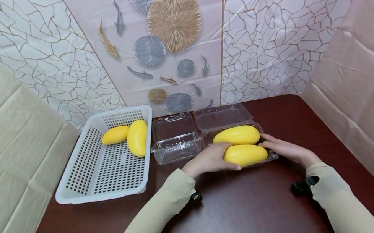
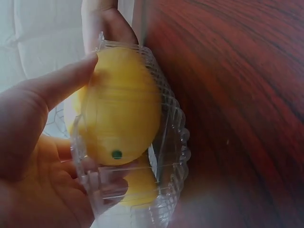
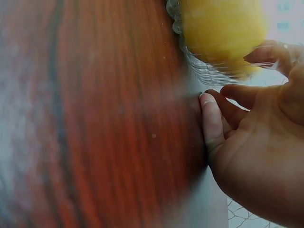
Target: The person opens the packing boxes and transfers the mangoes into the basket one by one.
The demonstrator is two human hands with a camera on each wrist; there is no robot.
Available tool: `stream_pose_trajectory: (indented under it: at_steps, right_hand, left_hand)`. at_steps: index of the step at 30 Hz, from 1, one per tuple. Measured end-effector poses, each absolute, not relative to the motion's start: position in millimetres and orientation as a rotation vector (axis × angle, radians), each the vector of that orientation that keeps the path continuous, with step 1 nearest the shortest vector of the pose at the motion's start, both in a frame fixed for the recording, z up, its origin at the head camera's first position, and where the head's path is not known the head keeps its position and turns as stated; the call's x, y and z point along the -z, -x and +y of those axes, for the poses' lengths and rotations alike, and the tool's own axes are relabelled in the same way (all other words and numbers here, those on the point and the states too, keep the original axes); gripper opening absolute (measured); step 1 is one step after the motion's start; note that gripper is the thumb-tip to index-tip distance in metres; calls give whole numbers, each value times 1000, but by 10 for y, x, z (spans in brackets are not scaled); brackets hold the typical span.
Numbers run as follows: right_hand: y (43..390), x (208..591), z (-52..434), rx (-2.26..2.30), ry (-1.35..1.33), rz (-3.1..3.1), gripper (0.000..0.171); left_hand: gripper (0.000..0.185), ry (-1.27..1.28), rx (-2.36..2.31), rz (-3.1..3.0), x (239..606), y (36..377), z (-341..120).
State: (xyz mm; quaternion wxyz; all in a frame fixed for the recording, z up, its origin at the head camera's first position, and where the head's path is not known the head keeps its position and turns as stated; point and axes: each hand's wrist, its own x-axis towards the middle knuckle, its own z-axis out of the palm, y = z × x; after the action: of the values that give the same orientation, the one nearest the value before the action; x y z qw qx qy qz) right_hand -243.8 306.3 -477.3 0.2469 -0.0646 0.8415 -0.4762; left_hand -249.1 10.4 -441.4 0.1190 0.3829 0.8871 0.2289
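Note:
Two yellow mangoes lie side by side in a clear plastic clamshell box with its lid [image 1: 223, 116] folded back: a far mango [image 1: 237, 135] and a near mango [image 1: 246, 154]. At the box's left end my left hand [image 1: 212, 159] grips the near mango, thumb along its front side and fingers behind it. Through the clear wall [image 2: 173, 118], the left wrist view shows a green dot on a mango's end. My right hand [image 1: 286, 149] rests at the box's right end, fingers loose and thumb near the mango's tip; its contact is partly hidden.
A white perforated basket [image 1: 65, 193] on the left holds a smaller mango [image 1: 115, 135] and a larger mango [image 1: 137, 138]. Between basket and filled box stands another clear box [image 1: 176, 148], its lid raised behind. Fabric walls border the dark wooden table [image 1: 253, 209].

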Motion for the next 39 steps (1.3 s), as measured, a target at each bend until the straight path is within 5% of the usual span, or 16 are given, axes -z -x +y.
stream_pose_trajectory:
  at_steps: [23, 39]
  right_hand:
    - [2431, 4846, 3057, 1368, 214, 2262, 74]
    - [2426, 4816, 3042, 1369, 185, 2276, 75]
  left_hand:
    - [75, -1072, -696, 2621, 4390, 2505, 130]
    - [60, -1106, -609, 2662, 4073, 2576, 78]
